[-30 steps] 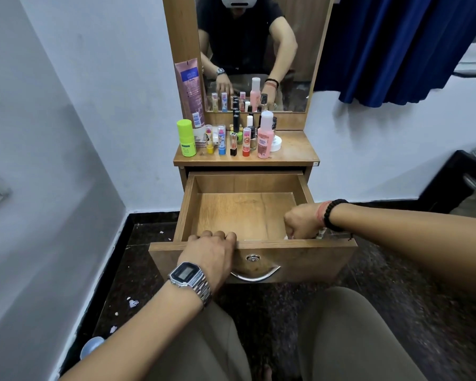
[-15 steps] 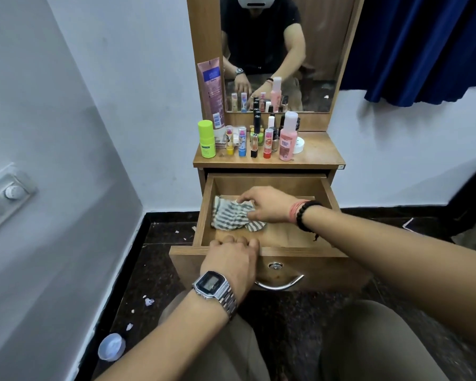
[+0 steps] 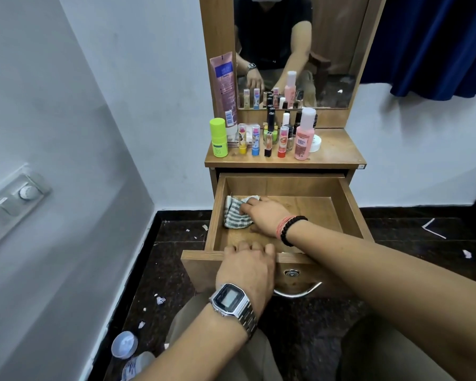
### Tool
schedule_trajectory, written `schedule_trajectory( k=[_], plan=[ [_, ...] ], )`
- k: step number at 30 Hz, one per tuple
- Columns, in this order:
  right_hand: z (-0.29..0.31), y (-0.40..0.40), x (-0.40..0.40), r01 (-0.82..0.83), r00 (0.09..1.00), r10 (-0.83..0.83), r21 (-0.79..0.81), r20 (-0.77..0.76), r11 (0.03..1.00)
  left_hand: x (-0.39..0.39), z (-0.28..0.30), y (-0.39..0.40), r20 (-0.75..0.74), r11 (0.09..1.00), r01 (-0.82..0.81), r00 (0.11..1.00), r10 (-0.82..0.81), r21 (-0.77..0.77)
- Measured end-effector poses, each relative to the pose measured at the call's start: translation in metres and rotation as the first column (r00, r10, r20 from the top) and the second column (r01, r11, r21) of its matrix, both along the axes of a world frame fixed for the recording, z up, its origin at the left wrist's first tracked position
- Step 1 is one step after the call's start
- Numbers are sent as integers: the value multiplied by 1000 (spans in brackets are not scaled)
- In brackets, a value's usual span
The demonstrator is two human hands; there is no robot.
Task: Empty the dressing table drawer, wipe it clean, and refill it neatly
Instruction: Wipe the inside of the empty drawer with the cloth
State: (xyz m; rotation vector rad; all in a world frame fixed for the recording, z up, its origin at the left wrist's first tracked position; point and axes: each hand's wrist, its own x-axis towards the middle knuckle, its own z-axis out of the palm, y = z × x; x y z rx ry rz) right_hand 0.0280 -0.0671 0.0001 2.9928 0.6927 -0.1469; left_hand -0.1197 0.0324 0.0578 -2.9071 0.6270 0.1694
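The wooden drawer (image 3: pixel 349 207) stands pulled out, with only a cloth inside. My right hand (image 3: pixel 264 214) presses a grey-and-white striped cloth (image 3: pixel 235 213) against the drawer floor at the back left corner, fingers laid over it. My left hand (image 3: pixel 246 266) grips the top edge of the drawer front, fingers curled over it, left of the lock and metal handle (image 3: pixel 297 292). On the table top (image 3: pixel 335 152) stand several cosmetics: a green stick (image 3: pixel 218 137), a pink bottle (image 3: pixel 304 134), lip balms and nail polishes.
A pink tube (image 3: pixel 224 89) leans against the mirror frame. The mirror (image 3: pixel 333 50) reflects me. A white wall with a switch panel (image 3: pixel 8 207) is close on the left. A blue curtain (image 3: pixel 434 42) hangs at right. Paper scraps and a plastic bottle (image 3: pixel 127 350) lie on the dark floor.
My right hand came from the front right corner of the drawer, spread the striped cloth and pushed it leftward into the back left corner. My left hand kept its grip on the drawer front.
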Motion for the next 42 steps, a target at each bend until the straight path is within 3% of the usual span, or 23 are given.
schedule_trajectory(
  k=[7, 16, 20, 23, 25, 27, 29, 32, 34, 38, 42],
  plan=[
    [13, -7, -18, -149, 983, 149, 14, -108, 989, -1, 1, 1, 27, 1000, 9, 1000, -9, -17],
    [48, -10, -59, -89, 896, 159, 183, -414, 979, -3, 3, 2, 4, 999, 5, 1000, -5, -36],
    [42, -9, -45, -155, 864, 192, 117, -466, 981, -4, 3, 1, 14, 999, 6, 1000, -5, -34],
    [50, -17, -28, -59, 910, 114, 149, -398, 987, -3, 3, 2, 22, 1000, 8, 1000, -7, -30],
    [59, -26, -10, 79, 975, -38, 180, -219, 981, -2, 2, 2, 21, 999, 8, 1000, -7, -39],
    [65, -32, 4, 182, 983, -182, 232, -22, 956, -2, 2, 1, 14, 1000, 4, 1000, -3, -31],
    [65, -33, 8, 163, 977, -190, 239, 95, 957, -1, 1, 0, 8, 1000, -3, 1000, 3, -18],
    [50, -27, 7, 86, 994, -79, 90, -71, 992, -1, 1, 0, 10, 1000, 0, 1000, 1, -8],
    [36, -24, 6, 103, 975, -91, 50, -202, 993, -1, 1, 0, 11, 1000, 1, 1000, 0, -9],
    [15, -23, 8, 95, 977, -88, 29, -192, 995, -1, 1, -1, 6, 1000, 2, 1000, -2, -7],
    [4, -15, 13, 181, 974, -152, 170, -171, 969, 0, 1, 0, -4, 1000, -9, 1000, 9, -11]
  ],
)
